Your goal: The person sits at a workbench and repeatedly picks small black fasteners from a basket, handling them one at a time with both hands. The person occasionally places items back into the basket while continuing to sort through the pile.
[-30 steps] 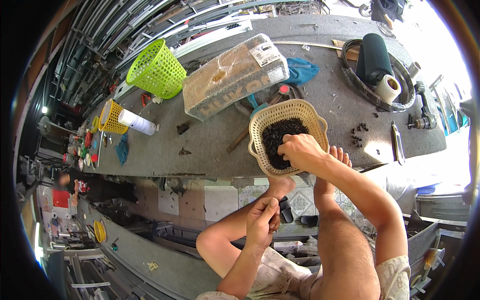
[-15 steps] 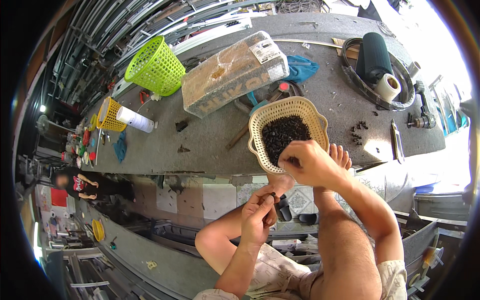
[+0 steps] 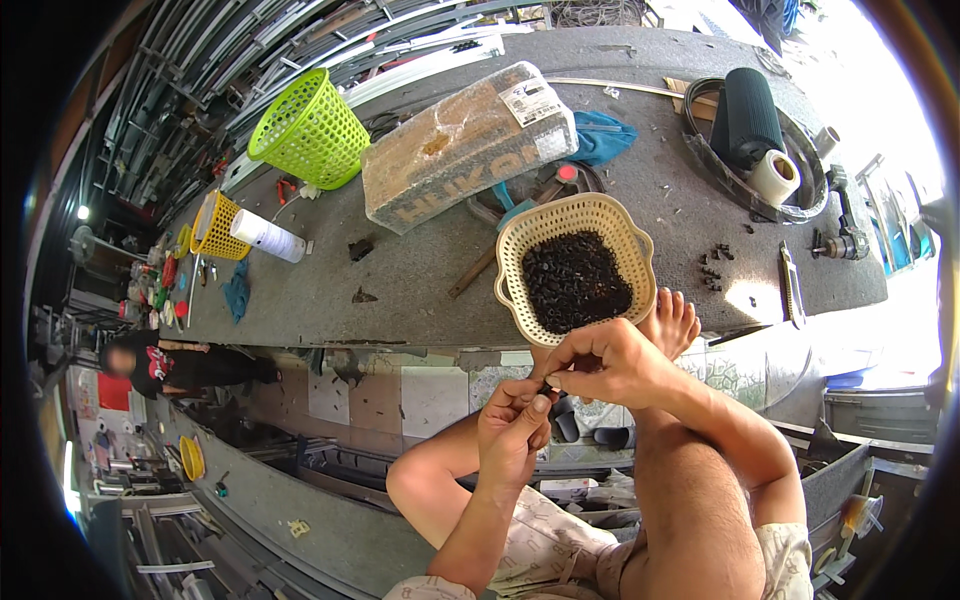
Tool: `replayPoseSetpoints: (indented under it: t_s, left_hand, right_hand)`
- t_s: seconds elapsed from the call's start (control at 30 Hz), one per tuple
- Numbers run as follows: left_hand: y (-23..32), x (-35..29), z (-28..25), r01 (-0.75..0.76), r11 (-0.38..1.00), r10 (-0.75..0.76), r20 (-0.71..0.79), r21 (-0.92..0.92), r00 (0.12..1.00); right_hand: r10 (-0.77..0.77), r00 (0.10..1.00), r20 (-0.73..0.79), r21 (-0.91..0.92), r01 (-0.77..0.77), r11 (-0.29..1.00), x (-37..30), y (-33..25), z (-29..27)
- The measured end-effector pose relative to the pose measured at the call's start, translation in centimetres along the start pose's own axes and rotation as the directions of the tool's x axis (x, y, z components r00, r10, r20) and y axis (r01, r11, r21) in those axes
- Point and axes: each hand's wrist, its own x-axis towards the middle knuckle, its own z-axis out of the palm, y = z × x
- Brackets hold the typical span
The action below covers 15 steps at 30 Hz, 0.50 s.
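Btwn L fingers point(image 3: 526, 420) & R fingers point(image 3: 574, 383) sits blk pc point(image 3: 545, 389), axis/heading unclear.

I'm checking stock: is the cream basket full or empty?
Neither: the cream basket is partly filled. Small black pieces lie inside, leaving its sides bare higher up.

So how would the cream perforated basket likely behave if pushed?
The cream perforated basket looks like thin plastic, so its walls may flex slightly. The small black pieces covering its floor probably add weight and could shift loosely. Low and wide, it probably slides rather than tips.
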Motion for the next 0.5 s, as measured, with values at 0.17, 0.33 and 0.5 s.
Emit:
replayPoseSetpoints:
  t_s: [0.17,0.33,0.5]
  left_hand:
    - [-0.24,-0.05,0.02,-0.030,0.999,0.030,-0.009,-0.021,1.000]
    - [-0.57,0.16,0.07,-0.041,0.999,0.040,-0.024,-0.027,0.999]
    - [-0.85,0.21,0.11,-0.043,0.997,0.042,-0.021,-0.066,0.999]
  right_hand:
    - [-0.080,0.997,0.001,0.000,0.080,0.997,-0.05,0.40,0.11]
    - [-0.140,0.990,-0.023,-0.008,0.140,0.990,-0.16,0.64,0.13]
    - [-0.144,0.989,-0.022,0.009,0.145,0.989,-0.15,0.91,0.07]
